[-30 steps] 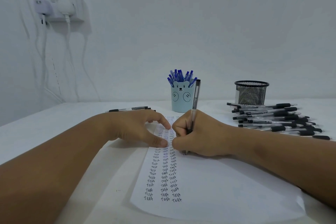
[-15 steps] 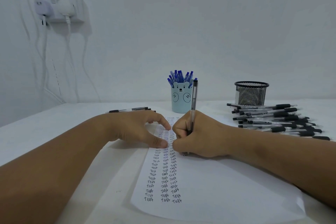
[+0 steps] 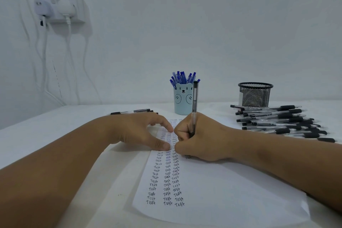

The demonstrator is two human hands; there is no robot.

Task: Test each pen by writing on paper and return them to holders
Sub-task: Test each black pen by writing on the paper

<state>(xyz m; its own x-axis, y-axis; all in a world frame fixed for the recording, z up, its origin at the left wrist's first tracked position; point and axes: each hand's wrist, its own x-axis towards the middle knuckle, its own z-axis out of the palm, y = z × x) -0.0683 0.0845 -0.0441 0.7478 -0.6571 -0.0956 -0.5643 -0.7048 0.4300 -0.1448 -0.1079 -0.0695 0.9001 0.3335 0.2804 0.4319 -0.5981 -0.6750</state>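
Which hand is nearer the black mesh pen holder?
Right. The right hand writes on the white paper, left of and nearer the camera than the black mesh pen holder; the left hand lies farther left.

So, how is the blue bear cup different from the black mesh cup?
The bear cup has solid pale blue walls with a drawn face; the mesh cup is black wire mesh. The bear cup is full of blue pens; no pens stick out above the mesh cup's rim. The bear cup looks narrower and taller, the mesh cup wider. Both stand upright at the table's far edge.
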